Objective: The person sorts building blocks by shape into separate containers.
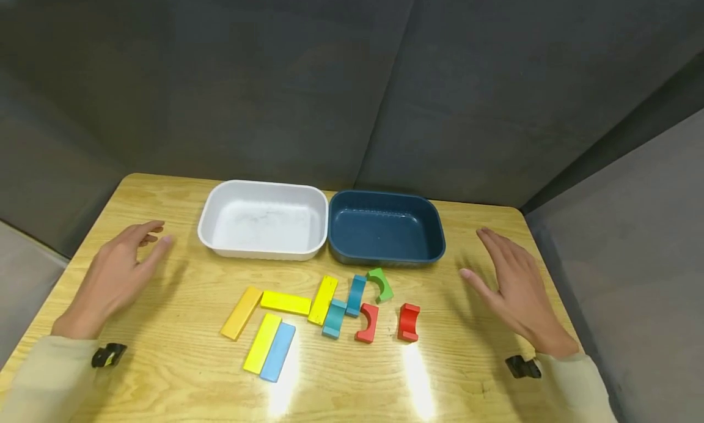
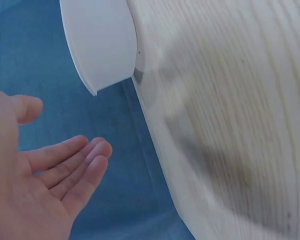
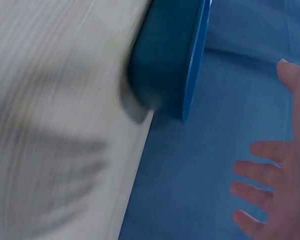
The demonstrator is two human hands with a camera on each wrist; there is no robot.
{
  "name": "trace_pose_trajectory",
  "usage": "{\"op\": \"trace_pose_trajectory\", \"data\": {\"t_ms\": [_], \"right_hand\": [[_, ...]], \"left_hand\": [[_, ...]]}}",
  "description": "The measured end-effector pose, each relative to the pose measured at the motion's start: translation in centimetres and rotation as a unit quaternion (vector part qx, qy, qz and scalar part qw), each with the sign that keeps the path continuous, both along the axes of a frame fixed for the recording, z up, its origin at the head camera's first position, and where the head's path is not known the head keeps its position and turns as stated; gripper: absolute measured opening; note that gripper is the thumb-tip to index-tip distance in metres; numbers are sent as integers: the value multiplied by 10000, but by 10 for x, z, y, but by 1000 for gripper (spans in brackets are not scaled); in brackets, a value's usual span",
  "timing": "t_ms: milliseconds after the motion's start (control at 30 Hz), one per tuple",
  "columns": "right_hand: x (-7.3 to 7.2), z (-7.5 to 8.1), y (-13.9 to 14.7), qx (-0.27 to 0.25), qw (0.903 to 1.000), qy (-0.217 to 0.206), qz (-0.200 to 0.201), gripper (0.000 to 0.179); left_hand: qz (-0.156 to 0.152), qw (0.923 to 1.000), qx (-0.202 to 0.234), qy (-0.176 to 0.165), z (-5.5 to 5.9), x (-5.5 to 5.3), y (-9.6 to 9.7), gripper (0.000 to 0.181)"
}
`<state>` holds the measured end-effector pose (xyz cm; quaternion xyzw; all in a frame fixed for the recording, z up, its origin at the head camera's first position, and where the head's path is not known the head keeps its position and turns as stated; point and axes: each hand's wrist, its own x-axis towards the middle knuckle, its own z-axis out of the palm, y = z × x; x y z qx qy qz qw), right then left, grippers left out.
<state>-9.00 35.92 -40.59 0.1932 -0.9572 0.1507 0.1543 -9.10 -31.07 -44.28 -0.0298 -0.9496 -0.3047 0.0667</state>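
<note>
apart near tabletop edges (image 1: 122, 198), left hand (image 1: 112, 277), right hand (image 1: 516, 290), blocks (image 1: 322, 301) between

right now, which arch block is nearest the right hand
The rightmost red arch: it lies closer to the right hand than the other red arch, the green arch or either blue arch.

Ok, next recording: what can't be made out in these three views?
- Head: the near edge of the yellowish wooden table, cut off by the bottom edge.
- Head: what the grey smudges in the white rectangular tray are; too faint.
- Left wrist: most of that tray, cut off by the top edge.
- Right wrist: the inside of the dark-blue rectangular tray, hidden by its wall.
- Right wrist: part of the bare right hand, cut off by the right edge.
</note>
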Motion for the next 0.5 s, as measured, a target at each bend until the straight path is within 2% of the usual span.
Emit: {"op": "trace_pose_trajectory", "data": {"t_ms": [200, 500], "right_hand": [[-5, 5, -30, 226, 9994, -94, 259, 81], [-18, 11, -76, 573, 9943, -213, 876, 85]], "left_hand": [[33, 9999, -75, 106, -1, -7, 9, 64], [-159, 9988, -304, 343, 2, -21, 25, 63]]}}
